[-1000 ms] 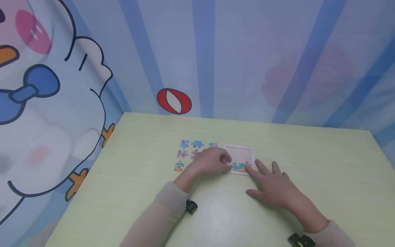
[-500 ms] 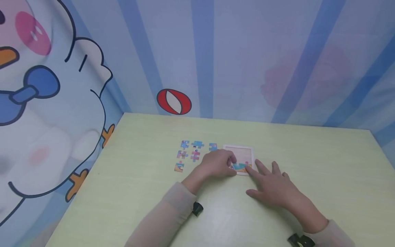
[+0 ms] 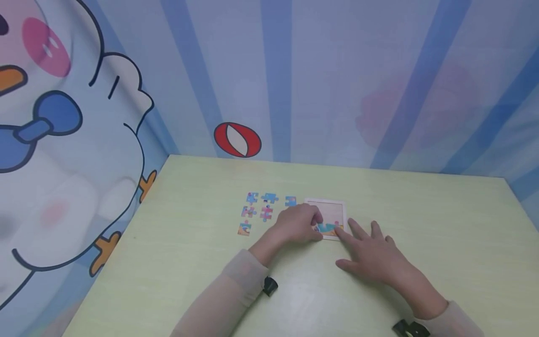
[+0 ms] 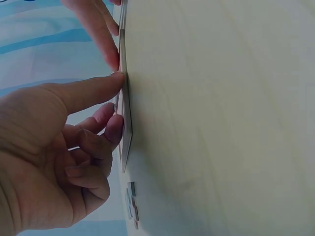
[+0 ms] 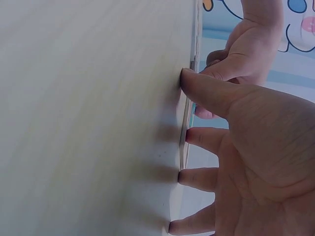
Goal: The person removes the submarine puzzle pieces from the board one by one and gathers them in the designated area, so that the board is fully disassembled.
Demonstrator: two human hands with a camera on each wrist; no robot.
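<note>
A square pink puzzle tray (image 3: pixel 332 209) lies on the pale green table (image 3: pixel 425 210), with teal and orange pieces (image 3: pixel 327 228) set in its near row. My left hand (image 3: pixel 313 223) has curled fingers on a mostly hidden puzzle piece at the tray's near left corner. In the left wrist view the thumb (image 4: pixel 98 88) touches the tray's edge (image 4: pixel 124 132) and the fingertips (image 4: pixel 114 129) rest on it. My right hand (image 3: pixel 370 252) lies flat on the table, index fingertip (image 3: pixel 340 232) at the tray's near right corner; the right wrist view shows its straight fingers (image 5: pixel 206 91) against the tray edge (image 5: pixel 185 132).
Several loose puzzle pieces (image 3: pixel 266 213) lie in rows left of the tray, the nearest one (image 3: pixel 244 228) by my left wrist. Cartoon-printed walls (image 3: pixel 63 140) close the table in at the left and back. Bare tabletop stretches right of the tray.
My left hand slid right from the loose pieces to the tray's near left corner and settled there. The right hand has stayed put.
</note>
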